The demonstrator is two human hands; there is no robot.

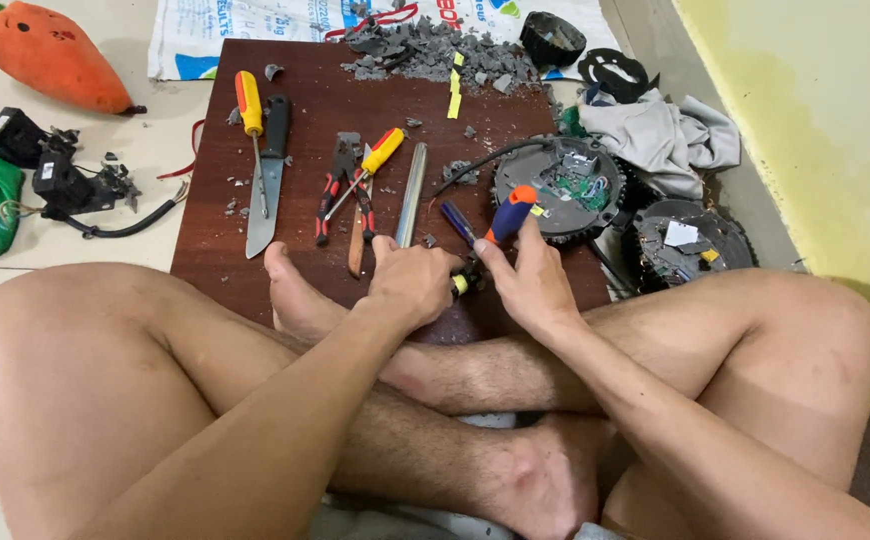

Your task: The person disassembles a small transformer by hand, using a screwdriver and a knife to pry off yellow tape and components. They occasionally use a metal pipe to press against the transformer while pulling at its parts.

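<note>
Crossed legs (355,400) frame both hands: left hand (413,283) closes on a small yellow-tipped part (461,285), right hand (530,280) grips the blue-orange screwdriver (508,215), its handle angled up-right away from the body.

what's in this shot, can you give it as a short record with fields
setting: person sitting cross-legged on the floor at a dark brown board
left hand: closed over a small part, mostly hidden
right hand: holds a screwdriver with a blue and orange handle
on the board: yellow-handled screwdriver, knife, pliers, metal rod, grey rubble
right of board: round opened device, grey cloth
far left: orange plush toy
</note>
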